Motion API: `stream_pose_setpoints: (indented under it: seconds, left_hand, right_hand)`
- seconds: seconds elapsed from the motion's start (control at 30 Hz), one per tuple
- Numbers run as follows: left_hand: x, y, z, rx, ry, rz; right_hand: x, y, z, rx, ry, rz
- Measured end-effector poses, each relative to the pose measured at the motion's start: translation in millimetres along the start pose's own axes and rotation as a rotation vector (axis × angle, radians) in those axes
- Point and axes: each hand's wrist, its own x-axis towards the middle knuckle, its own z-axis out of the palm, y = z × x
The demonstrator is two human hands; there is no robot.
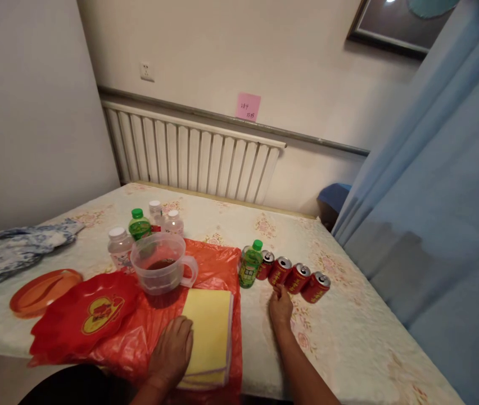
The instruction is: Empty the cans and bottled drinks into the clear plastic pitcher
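Observation:
My left hand [172, 350] lies flat, fingers together, on the left edge of a folded yellow cloth [209, 332] that rests on an orange-red plastic bag [218, 261]. My right hand [280, 306] rests on the table just in front of a row of several red drink cans [294, 277], fingertips touching or nearly touching one can; its fingers are partly hidden. A small green bottle [250, 264] stands at the left end of the cans. A clear plastic jug [161, 270] with dark liquid sits behind the cloth.
Behind the jug stand a green-capped bottle [139, 224] and three white-capped clear bottles [119, 247]. A red bag [83, 318], an orange plate [45, 291] and a blue-white cloth [16, 250] lie left. A radiator [193, 154] lines the wall; blue curtain [442, 225] hangs right.

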Motion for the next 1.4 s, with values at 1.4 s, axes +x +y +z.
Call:
stream_pose_setpoints:
  seconds: [1.4]
  left_hand:
    - [-5, -7, 8.4, 0.007, -0.024, -0.001]
  right_hand:
    - [6, 2, 1, -0.224, -0.039, -0.203]
